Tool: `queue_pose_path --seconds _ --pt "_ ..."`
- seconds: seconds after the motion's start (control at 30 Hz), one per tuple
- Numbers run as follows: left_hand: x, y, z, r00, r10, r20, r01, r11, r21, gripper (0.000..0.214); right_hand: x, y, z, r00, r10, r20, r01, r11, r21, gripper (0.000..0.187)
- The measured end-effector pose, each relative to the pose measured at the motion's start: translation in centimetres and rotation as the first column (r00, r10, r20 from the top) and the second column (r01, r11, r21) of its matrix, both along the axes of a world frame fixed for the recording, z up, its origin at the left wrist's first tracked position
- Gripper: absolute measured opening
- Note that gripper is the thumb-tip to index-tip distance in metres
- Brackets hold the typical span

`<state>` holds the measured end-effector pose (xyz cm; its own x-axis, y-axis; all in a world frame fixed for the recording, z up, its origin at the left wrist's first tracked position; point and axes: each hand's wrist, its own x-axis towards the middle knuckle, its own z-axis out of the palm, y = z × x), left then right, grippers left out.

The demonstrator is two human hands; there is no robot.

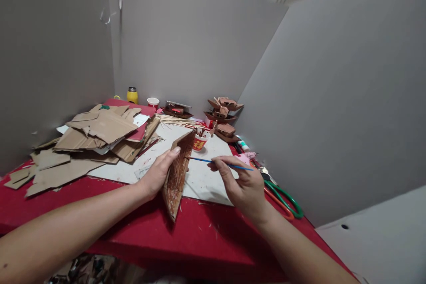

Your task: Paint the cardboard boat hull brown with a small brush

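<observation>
My left hand (159, 172) grips a cardboard model boat hull (178, 173), tilted up on its side with its brown-painted inside facing right. The thumb lies over the hull's near edge; the other fingers are mostly hidden behind it. Between the thumb and fingers of my right hand (241, 184) is a thin blue paintbrush (203, 160), its tip at the painted inner face. Just behind the hull stands a red and white paper cup (200, 140) with brown stains inside. A white board (208, 177) lies beneath on the red-covered table.
Torn cardboard pieces (96, 131) are heaped on the left. Finished-looking model boats (223, 111) stand at the back, near thin wooden sticks (179, 120). A yellow bottle (132, 95) and white cup (153, 102) are behind. Green-handled scissors (289, 199) lie right. Grey partitions (199, 40) enclose the table.
</observation>
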<state>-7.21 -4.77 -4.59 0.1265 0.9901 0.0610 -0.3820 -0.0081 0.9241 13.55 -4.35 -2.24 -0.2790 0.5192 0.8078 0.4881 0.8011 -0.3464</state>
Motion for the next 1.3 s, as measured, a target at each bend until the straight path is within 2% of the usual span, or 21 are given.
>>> queue_pose_path --seconds 0.2,0.43,0.53,0.67,0.77,0.9,1.03,1.17,1.3 --pt "-0.3 0.6 0.0 0.999 0.030 -0.029 -0.030 0.999 -0.012 0.041 -0.8 0.3 0.1 0.984 0.149 0.102 -0.138 0.985 -0.104 0.020" --pt "-0.3 1.3 -0.2 0.993 0.071 -0.097 -0.074 0.997 -0.027 0.040 0.5 3.7 -1.5 0.995 0.078 -0.058 -0.077 0.997 0.014 0.010" --pt "-0.2 1.6 -0.5 0.998 0.042 -0.037 -0.047 0.990 -0.134 0.040 0.9 4.0 -2.1 0.995 0.095 -0.043 -0.093 0.994 0.052 0.010" --pt "-0.3 1.7 -0.5 0.994 -0.023 0.107 0.057 0.942 -0.330 0.042 1.3 3.9 -2.2 0.991 0.134 -0.005 -0.133 0.989 0.071 0.014" --pt "-0.2 1.6 -0.4 0.985 -0.050 0.165 0.110 0.918 -0.380 0.042 1.8 3.9 -2.3 0.989 0.148 -0.018 -0.146 0.987 0.067 0.019" --pt "0.0 1.4 -0.1 0.981 -0.025 0.191 0.111 0.883 -0.456 0.048 2.6 4.0 -2.6 0.985 0.165 -0.049 -0.164 0.986 0.038 0.027" --pt "-0.3 1.6 0.2 0.976 0.006 0.219 0.109 0.853 -0.510 0.046 2.6 4.0 -2.9 0.981 0.192 -0.019 -0.192 0.981 0.000 0.027" --pt "-1.0 2.2 0.5 0.966 0.010 0.259 0.156 0.777 -0.610 0.052 2.5 4.6 -3.1 0.983 0.185 0.006 -0.184 0.982 -0.042 0.028" --pt "-1.4 2.6 0.4 0.961 0.015 0.278 0.185 0.712 -0.677 0.058 3.3 5.1 -3.5 0.991 0.136 -0.007 -0.136 0.989 -0.065 0.038"
